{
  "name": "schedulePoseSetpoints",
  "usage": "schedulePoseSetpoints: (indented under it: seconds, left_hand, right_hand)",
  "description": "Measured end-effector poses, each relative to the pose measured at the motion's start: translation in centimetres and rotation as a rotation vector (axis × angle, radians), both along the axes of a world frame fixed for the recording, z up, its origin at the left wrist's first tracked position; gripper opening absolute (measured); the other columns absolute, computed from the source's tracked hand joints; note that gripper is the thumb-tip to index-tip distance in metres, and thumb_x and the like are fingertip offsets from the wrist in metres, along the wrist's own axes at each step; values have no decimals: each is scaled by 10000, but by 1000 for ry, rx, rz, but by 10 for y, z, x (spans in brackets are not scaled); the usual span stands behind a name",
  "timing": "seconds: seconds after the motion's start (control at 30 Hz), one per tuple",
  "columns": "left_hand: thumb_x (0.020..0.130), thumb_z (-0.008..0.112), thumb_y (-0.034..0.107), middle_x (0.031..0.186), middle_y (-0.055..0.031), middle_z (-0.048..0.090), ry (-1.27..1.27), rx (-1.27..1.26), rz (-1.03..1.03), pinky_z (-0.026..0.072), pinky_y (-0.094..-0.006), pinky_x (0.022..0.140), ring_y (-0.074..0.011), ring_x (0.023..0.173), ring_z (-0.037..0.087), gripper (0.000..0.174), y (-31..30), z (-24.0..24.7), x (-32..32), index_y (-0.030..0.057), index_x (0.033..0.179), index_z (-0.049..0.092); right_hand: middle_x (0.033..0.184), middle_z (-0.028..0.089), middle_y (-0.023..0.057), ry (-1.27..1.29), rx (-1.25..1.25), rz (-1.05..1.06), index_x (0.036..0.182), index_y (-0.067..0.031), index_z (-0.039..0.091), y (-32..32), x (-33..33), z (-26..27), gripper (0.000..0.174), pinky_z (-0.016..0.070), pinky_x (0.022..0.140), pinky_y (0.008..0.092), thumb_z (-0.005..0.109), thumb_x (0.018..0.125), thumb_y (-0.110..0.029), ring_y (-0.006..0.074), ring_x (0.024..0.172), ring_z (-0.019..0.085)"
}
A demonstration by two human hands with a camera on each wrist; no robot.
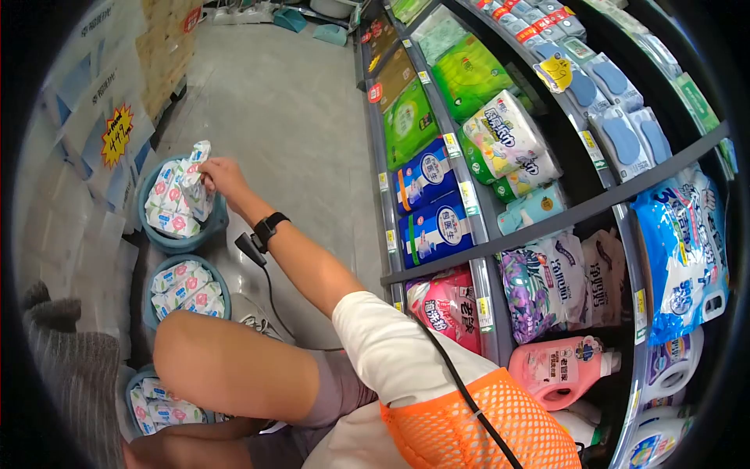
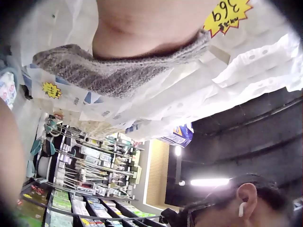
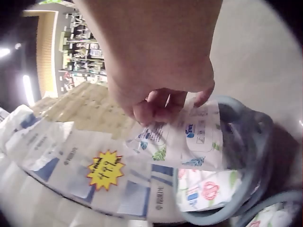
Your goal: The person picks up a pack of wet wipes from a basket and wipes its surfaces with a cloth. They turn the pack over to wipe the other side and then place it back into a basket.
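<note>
My bare right hand [image 1: 224,178] pinches the top end of a white floral-printed soft pack [image 3: 191,142]. The pack stands over the rim of a blue-grey round basket [image 3: 253,184], which holds several similar packs [image 1: 168,203]. In the right wrist view the curled fingers [image 3: 158,111] overlap the pack's upper edge. My left hand [image 1: 58,336], in a grey knitted glove, is at the left edge of the head view beside stacked white packages [image 1: 86,258]. Its knitted cuff [image 2: 123,75] fills the top of the left wrist view, with the fingers hidden.
Two more baskets of packs, a middle one [image 1: 226,301] and a nearer one [image 1: 133,406], stand along the left by my bent knee [image 1: 226,352]. Shelves with tissue packs [image 1: 437,223] and a pink detergent bottle [image 1: 555,371] line the right. Grey floor [image 1: 273,102] runs between.
</note>
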State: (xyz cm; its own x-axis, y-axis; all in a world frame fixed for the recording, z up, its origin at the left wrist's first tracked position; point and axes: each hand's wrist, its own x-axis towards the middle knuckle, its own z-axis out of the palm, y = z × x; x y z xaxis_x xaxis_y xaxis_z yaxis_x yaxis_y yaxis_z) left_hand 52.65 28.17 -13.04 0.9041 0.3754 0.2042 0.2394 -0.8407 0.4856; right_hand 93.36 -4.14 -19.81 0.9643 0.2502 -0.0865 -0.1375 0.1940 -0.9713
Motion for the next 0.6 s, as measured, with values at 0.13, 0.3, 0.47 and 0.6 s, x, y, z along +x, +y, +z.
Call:
schedulePoseSetpoints:
  seconds: [0.13, 0.3, 0.47, 0.6]
  left_hand:
    - [1009, 638, 370, 1210, -155, 729, -95, -122, -31, 613, -415, 871, -283, 1038, 741, 463, -14, 16, 10, 32, 1325, 625]
    - [1018, 636, 391, 1220, -159, 725, -276, -457, -94, 615, -413, 880, -277, 1044, 741, 494, -59, 79, 16, 15, 1337, 610]
    - [1026, 633, 413, 1230, -163, 721, -454, -1137, -240, 618, -411, 889, -272, 1050, 742, 527, -100, 121, 56, -2, 1349, 596]
    - [1033, 631, 430, 1238, -166, 718, -597, -1646, -362, 620, -410, 897, -267, 1055, 743, 554, -124, 145, 76, -15, 1359, 584]
  right_hand:
    - [698, 596, 25, -278, 144, 38, 840, -35, 667, -7, -22, 63, 185, 428, 562, 282, 622, 964, -165, 99, 558, 506]
    - [709, 578, -43, -71, 469, 395, 990, -57, 693, -6, -66, 165, 93, 447, 615, 222, 643, 956, -127, 40, 563, 493]
    - [586, 496, -85, 55, 636, 423, 962, -48, 670, 8, -132, 261, 147, 496, 659, 190, 574, 1000, -153, 32, 504, 513]
    - [674, 549, -55, -38, 453, 123, 998, -33, 667, 55, -225, 317, 148, 520, 700, 181, 557, 1001, -131, -1, 496, 529]
